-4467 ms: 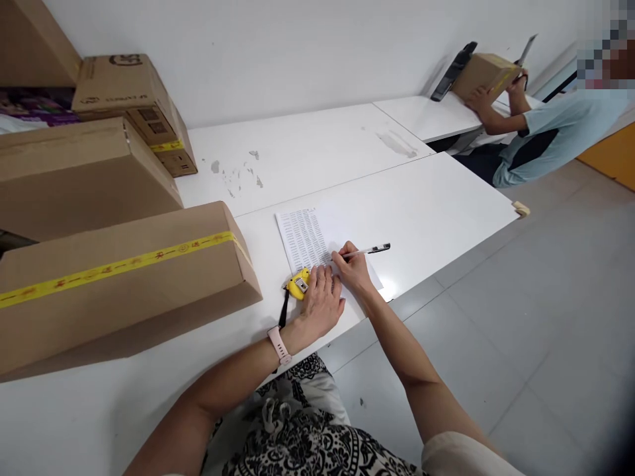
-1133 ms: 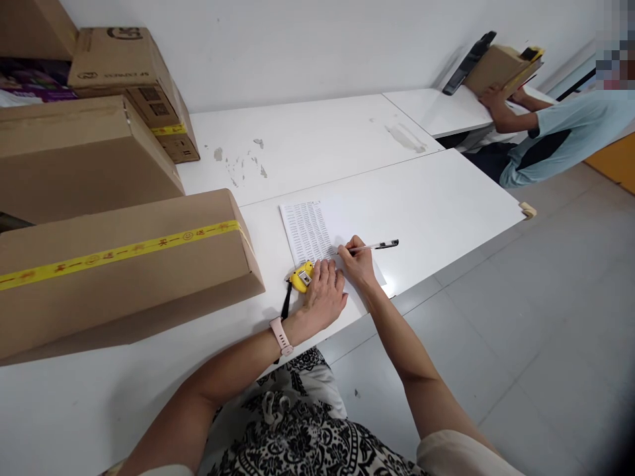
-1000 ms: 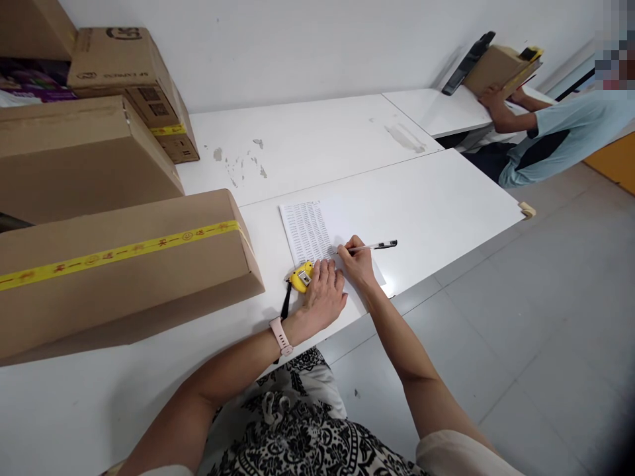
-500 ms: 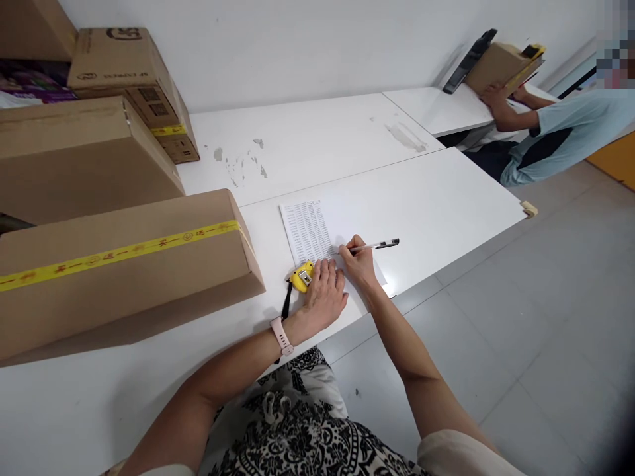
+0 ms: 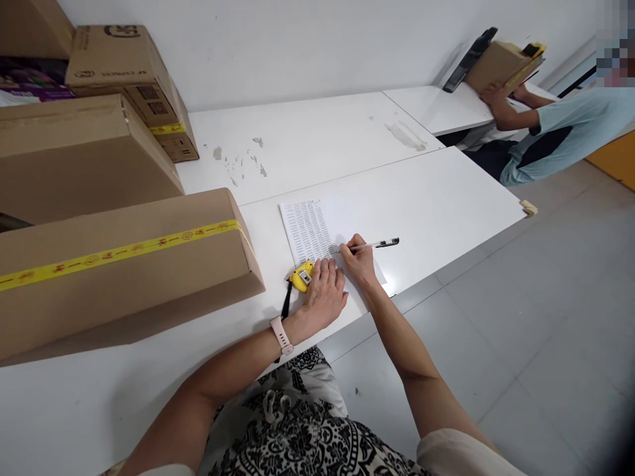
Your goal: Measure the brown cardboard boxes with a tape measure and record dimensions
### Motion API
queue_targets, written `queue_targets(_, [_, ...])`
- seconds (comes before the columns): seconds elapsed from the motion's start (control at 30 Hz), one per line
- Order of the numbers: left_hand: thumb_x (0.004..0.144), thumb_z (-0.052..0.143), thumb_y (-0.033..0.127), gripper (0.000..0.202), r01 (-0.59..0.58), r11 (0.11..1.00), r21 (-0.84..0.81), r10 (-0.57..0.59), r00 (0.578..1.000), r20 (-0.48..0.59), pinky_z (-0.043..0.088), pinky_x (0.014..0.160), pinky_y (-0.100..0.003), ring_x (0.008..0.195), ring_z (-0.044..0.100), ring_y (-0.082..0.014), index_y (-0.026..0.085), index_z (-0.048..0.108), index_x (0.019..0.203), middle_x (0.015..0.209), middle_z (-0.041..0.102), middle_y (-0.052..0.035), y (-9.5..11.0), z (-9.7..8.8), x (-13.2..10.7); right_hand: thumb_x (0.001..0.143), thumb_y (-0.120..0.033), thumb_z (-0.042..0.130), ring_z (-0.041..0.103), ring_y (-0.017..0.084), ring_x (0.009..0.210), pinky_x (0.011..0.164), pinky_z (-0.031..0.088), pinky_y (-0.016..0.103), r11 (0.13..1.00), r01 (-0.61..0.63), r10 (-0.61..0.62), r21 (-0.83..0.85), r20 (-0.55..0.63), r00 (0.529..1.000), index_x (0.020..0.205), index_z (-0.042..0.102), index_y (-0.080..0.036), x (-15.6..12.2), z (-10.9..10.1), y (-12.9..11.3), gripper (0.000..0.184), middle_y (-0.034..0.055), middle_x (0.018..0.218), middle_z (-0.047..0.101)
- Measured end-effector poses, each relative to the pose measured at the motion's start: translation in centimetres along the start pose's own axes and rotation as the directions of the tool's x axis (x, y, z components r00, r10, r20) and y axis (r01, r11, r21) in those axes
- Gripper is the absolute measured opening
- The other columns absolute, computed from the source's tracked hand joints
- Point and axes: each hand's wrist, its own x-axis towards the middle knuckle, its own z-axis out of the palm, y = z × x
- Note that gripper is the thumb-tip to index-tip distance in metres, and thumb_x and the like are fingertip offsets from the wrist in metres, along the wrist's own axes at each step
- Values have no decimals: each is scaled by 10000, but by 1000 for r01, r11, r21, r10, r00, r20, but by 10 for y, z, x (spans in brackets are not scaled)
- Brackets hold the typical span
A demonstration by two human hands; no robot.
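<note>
A printed sheet of paper [image 5: 310, 225] lies on the white table [image 5: 421, 198]. My right hand [image 5: 358, 263] is closed on a pen [image 5: 374, 245], its tip touching the sheet. My left hand [image 5: 324, 296] lies flat, fingers stretched out on the sheet's lower edge. A small yellow tape measure [image 5: 301, 276] with a black strap sits just left of those fingers. A pink watch is on my left wrist.
A long cardboard box with yellow tape [image 5: 124, 264] lies left of the sheet, with more boxes [image 5: 84, 152] stacked behind. Another person in a light blue shirt [image 5: 560, 132] handles a box [image 5: 501, 63] at the far table. Grey tiled floor lies to the right.
Almost nothing differs; the view has shifted slightly and the pen has stayed on the sheet. The other person's box sits a little higher than 4.5 s ago.
</note>
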Motion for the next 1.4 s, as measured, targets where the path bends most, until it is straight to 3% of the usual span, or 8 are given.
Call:
queue_targets(0.5, [1010, 439, 399, 594, -4, 999, 34, 4, 1000, 13, 204, 1223, -565, 1443, 402, -405, -23, 511, 1421, 1516, 446, -312, 0, -2, 1, 780, -206, 595, 348, 106, 559, 550, 279, 269, 1000, -14, 14, -14, 6, 1000, 644, 387, -227, -1, -1, -2, 249, -73, 588, 378])
queue_targets(0.67, [1007, 450, 386, 587, 3, 1000, -2, -3, 1000, 21, 206, 1221, -569, 1449, 389, -411, -30, 505, 1417, 1507, 455, -319, 0, -1, 1, 873, -334, 606, 426, 125, 620, 600, 358, 272, 998, 64, -65, -11, -81, 995, 772, 479, -225, 2, -2, 1, 196, -47, 696, 481])
queue_targets(0.87, [984, 481, 312, 496, -26, 995, -100, 18, 997, -77, 187, 1231, -559, 1499, 308, -369, 59, 523, 1408, 1589, 382, -241, -3, -15, -6, 962, -215, 418, 546, 208, 952, 834, 437, 336, 869, 303, -334, -391, -11, 943, 1095, 644, -230, 3, -1, 10, 263, 65, 1021, 594])
queue_targets(1.0, [978, 492, 284, 499, 153, 979, -138, -165, 983, -80, 321, 1157, -537, 1431, 398, -363, 92, 479, 1438, 1556, 432, -222, -19, -32, -20, 930, -83, 385, 505, 242, 958, 832, 416, 358, 722, 352, -361, -596, 109, 926, 1105, 700, -233, 4, 4, 16, 390, 91, 1025, 617])
queue_targets(1.13, [941, 590, 363, 621, 355, 918, -174, -369, 928, -49, 415, 1057, -519, 1282, 513, -377, 41, 426, 1447, 1419, 546, -252, -37, -37, -31, 874, 11, 390, 508, 257, 930, 823, 396, 371, 647, 362, -351, -671, 159, 923, 1208, 700, -214, 5, 10, 15, 508, 118, 1032, 649])
queue_targets(1.27, [915, 619, 313, 648, 375, 852, -365, -411, 912, -21, 451, 1022, -469, 1192, 568, -324, 59, 380, 1460, 1270, 645, -205, -40, -34, -33, 852, 20, 376, 529, 273, 936, 836, 404, 380, 668, 319, -322, -673, 125, 938, 1339, 625, -154, 8, 10, 12, 574, 140, 1022, 666])
queue_targets(1.33, [876, 651, 300, 694, 383, 734, -560, -460, 888, 4, 470, 997, -443, 1154, 595, -296, 84, 356, 1467, 1224, 666, -181, -36, -40, -40, 882, -26, 373, 538, 280, 937, 847, 409, 396, 707, 299, -355, -642, 44, 934, 1301, 637, -137, 7, 8, 6, 507, 153, 1016, 672])
queue_targets(1.4, [877, 632, 345, 686, 357, 486, -798, -474, 874, 103, 504, 925, -417, 1043, 643, -262, 121, 349, 1461, 1126, 698, -141, -33, -52, -59, 928, -109, 384, 551, 281, 933, 860, 413, 413, 772, 309, -407, -555, -58, 912, 1200, 672, -152, -3, 5, -8, 398, 154, 1005, 676])
